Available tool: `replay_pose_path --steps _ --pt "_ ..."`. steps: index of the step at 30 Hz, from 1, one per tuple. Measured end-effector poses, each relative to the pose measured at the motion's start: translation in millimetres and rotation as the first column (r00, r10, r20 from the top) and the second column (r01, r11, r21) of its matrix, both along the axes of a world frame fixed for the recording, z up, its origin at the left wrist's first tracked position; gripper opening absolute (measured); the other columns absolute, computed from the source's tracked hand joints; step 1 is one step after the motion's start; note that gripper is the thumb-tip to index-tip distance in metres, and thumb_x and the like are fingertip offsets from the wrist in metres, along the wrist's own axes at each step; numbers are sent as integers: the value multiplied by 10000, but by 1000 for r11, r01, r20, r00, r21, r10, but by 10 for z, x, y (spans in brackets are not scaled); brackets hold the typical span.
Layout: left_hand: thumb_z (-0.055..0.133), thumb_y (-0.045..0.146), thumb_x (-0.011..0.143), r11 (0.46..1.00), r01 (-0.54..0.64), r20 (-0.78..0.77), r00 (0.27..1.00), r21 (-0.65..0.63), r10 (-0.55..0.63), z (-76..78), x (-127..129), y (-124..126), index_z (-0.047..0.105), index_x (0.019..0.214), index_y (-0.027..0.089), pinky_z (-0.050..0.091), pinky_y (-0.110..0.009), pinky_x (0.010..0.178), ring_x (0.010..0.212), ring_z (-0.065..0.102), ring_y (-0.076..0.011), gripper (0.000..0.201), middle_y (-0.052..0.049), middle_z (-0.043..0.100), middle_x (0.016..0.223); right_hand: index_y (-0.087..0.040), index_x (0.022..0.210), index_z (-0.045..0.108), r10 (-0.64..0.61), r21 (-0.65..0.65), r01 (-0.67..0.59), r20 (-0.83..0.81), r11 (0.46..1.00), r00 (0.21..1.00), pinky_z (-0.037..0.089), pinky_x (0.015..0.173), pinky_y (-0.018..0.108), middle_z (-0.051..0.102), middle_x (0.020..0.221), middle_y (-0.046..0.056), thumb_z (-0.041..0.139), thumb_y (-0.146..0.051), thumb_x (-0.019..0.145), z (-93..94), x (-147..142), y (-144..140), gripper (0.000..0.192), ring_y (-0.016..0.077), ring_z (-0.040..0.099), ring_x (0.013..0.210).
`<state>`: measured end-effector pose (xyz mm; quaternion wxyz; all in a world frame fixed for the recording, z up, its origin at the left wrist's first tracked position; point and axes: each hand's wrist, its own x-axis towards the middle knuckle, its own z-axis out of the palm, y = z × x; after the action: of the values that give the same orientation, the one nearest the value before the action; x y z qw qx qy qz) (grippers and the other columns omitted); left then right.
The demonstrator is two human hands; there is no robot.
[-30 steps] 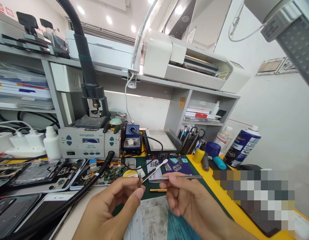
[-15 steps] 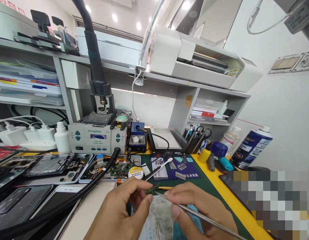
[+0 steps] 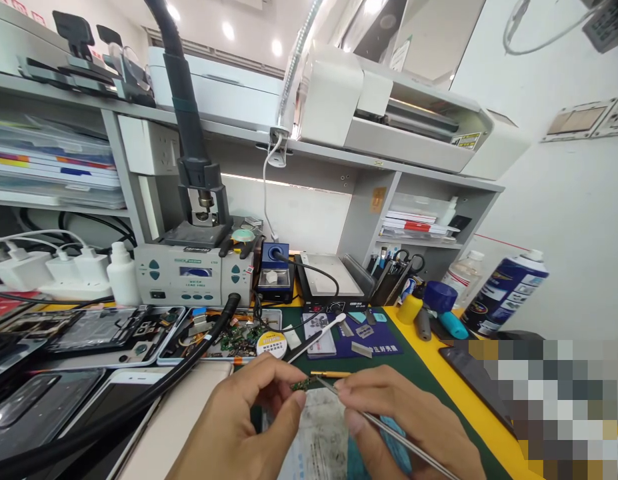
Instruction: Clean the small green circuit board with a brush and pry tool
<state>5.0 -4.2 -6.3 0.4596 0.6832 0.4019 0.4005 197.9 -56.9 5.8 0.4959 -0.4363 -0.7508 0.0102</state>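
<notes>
Two bare hands meet low at centre over the green work mat (image 3: 413,373), holding a small part between them. The left hand (image 3: 239,427) pinches a small green circuit board (image 3: 301,385) between thumb and forefinger, the remaining fingers curled loosely beneath; the board is held in the air just above a worn paper sheet (image 3: 321,433), clear of the mat. The right hand (image 3: 409,427) has its fingers pressed together around metal tweezers (image 3: 383,427), whose tips reach to the right edge of the board, touching or nearly so. Judged from this pose, the step in hand is fine work on the board with the tweezer tips; the next move calls for a steady left pinch and a small, exact tip placement. The board appears narrow, dark green, studded with tiny components too small to identify. Beyond lie a brass-coloured rod (image 3: 329,374), a cotton swab (image 3: 319,335) and a solder tin (image 3: 271,345).
</notes>
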Motion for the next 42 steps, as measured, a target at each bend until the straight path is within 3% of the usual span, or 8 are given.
replay_pose_path --steps 6,13,17,24,29,36,39,42 --pt "585 393 899 999 44 -33 998 -26 -44 31 -8 12 692 903 220 499 -288 738 807 656 -225 204 -25 659 810 -212 1052 702 50 49 -57 125 997 991 610 688 263 766 943 71 645 -24 833 11 65 8 293 197 751 832" --pt "661 473 850 958 134 116 987 -253 -107 61 -55 26 686 917 179 489 -265 703 771 601 -201 302 -15 642 765 -129 944 713 28 235 -102 299 967 954 593 683 180 771 890 88 601 -11 809 44 66 77 212 142 759 787" --pt "765 483 754 922 128 223 974 -366 -47 126 -28 9 697 813 174 480 -239 628 652 569 -160 322 8 620 680 -143 985 695 7 274 -118 374 955 927 583 659 193 765 913 93 557 -19 816 17 95 85 251 139 753 775" --pt "795 475 711 905 136 253 967 -403 -33 158 -8 30 709 767 158 436 -238 579 585 556 -152 333 10 605 595 -208 1032 666 -83 313 -62 428 948 900 534 581 196 751 963 61 479 -64 898 -155 62 89 272 103 701 649" --pt "699 540 788 929 134 190 979 -344 -71 103 -31 33 682 788 160 422 -226 601 617 520 -142 380 26 555 634 -195 1033 667 -114 316 -14 381 949 917 542 634 207 747 967 68 468 -71 932 -188 35 82 256 108 700 669" --pt "571 486 893 995 30 -39 999 -95 -34 123 -27 -17 693 817 203 412 -242 617 700 561 -192 317 -4 607 692 -167 1028 679 -74 298 -55 404 953 912 544 664 211 748 949 75 493 -87 945 -95 76 65 219 116 726 726" --pt "570 487 896 995 43 -41 998 -86 -47 124 -39 -13 698 814 206 419 -240 630 701 562 -188 320 -2 612 698 -168 1026 675 -53 273 -71 424 959 904 542 655 206 745 946 75 487 -75 942 -61 72 68 226 114 733 736" --pt "568 528 895 981 100 32 995 -167 -96 97 -63 15 699 825 193 421 -231 618 663 530 -164 366 12 576 672 -179 1060 659 -43 250 -72 425 965 904 536 638 215 735 983 81 489 -56 917 -67 70 71 254 112 724 724"
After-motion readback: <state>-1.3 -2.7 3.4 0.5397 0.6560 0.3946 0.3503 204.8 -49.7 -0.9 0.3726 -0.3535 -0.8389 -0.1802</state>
